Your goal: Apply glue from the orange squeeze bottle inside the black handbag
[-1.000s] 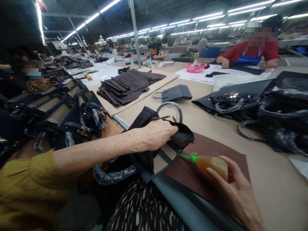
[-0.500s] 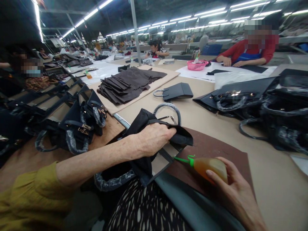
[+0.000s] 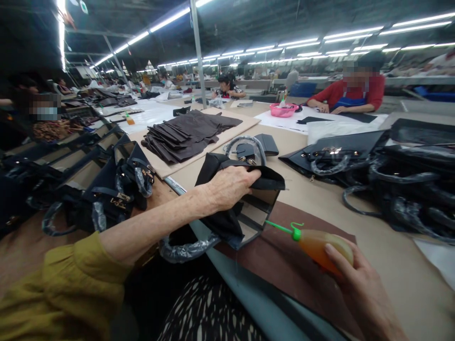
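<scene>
A black handbag (image 3: pixel 220 215) with plastic-wrapped handles lies tilted before me, its beige inside facing right. My left hand (image 3: pixel 231 187) grips the bag's upper edge, fingers curled over it. In my right hand (image 3: pixel 350 267) is a squeeze bottle (image 3: pixel 320 246) of amber liquid, held on its side. Its thin green nozzle points left, and the tip is close to the bag's edge; whether it touches I cannot tell. Beneath the bottle and bag lies a brown sheet (image 3: pixel 302 279) on the table.
A stack of dark brown leather pieces (image 3: pixel 188 132) lies on a board ahead. Several finished-looking black bags (image 3: pixel 103 189) stand at left, and more black bags (image 3: pixel 401 175) lie at right. A pink basket (image 3: pixel 283 111) sits further back. A co-worker in red (image 3: pixel 373 94) works across the table.
The bag has been turned and shifted slightly, showing more of its beige inside. My right hand and the bottle sit a little further right and lower in view. The camera view has also shifted.
</scene>
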### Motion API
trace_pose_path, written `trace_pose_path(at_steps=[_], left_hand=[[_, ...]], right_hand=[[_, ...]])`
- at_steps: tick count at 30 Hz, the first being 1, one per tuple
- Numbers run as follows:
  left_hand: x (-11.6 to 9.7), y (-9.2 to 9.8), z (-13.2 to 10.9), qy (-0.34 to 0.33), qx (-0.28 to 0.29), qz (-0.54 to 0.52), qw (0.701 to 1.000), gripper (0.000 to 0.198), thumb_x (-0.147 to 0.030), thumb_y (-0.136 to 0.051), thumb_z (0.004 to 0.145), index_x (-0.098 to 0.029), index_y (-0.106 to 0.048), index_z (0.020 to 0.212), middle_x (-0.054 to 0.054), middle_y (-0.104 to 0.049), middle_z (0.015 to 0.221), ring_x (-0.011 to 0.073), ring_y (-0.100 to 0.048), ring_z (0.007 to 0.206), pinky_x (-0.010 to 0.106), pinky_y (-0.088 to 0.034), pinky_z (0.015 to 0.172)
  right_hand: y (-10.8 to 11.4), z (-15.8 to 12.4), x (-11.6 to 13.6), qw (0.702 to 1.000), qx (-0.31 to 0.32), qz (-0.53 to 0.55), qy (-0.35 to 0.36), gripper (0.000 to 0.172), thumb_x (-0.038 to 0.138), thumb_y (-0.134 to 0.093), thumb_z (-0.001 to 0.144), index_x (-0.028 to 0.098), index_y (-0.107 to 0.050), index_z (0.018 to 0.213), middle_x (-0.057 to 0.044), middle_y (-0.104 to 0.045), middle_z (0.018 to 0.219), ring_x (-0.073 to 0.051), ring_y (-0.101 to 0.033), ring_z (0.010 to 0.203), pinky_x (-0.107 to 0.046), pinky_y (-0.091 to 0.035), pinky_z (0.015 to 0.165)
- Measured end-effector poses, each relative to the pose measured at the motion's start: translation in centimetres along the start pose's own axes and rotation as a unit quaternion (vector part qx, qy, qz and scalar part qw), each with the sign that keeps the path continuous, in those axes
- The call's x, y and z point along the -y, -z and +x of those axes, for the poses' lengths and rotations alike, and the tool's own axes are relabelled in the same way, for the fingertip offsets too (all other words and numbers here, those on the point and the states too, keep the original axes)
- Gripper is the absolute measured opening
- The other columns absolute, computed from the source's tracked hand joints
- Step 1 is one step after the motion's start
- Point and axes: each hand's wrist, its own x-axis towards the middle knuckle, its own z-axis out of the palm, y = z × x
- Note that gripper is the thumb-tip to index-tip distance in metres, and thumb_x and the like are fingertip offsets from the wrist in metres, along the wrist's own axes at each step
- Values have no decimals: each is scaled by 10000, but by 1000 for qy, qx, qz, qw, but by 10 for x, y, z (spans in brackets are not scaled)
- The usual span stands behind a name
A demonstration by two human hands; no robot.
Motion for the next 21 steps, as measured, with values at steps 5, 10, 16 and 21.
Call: trace_pose_path(at_steps=[5, 10, 16, 21], left_hand=[[-21, -24, -12, -24, 52, -25, 998, 240, -187, -547, 891, -181, -504, 1127, 95, -661, 942, 259, -677, 890, 325, -553, 715], [-25, -43, -22, -24, 66, -29, 997, 292, -195, -570, 875, -181, -484, 1154, 106, -663, 989, 273, -680, 879, 350, -571, 699], [-23, -43, -23, -21, 62, -26, 998, 321, -182, -564, 874, -190, -468, 1180, 103, -665, 999, 270, -682, 873, 344, -575, 701], [-23, -49, -24, -30, 54, -28, 998, 313, -186, -571, 867, -176, -468, 1162, 105, -661, 1007, 273, -681, 857, 359, -582, 695]], right_hand=[[-7, 3, 0, 999, 8, 42, -16, 670, 677, -698, 651, 201, -590, 1109, -54, -676, 931, -306, -645, 860, -356, -554, 696], [-21, 10, -9, 998, 11, 57, -2, 695, 603, -728, 676, 219, -531, 1221, -48, -649, 1046, -293, -635, 908, -376, -532, 796], [-28, 19, -15, 999, 13, 33, 6, 633, 540, -725, 719, 222, -550, 1238, -47, -643, 1031, -291, -622, 893, -397, -510, 816], [-24, 14, -18, 1000, 19, 16, 1, 655, 556, -721, 705, 223, -546, 1240, -53, -644, 1035, -296, -621, 890, -397, -507, 808]])
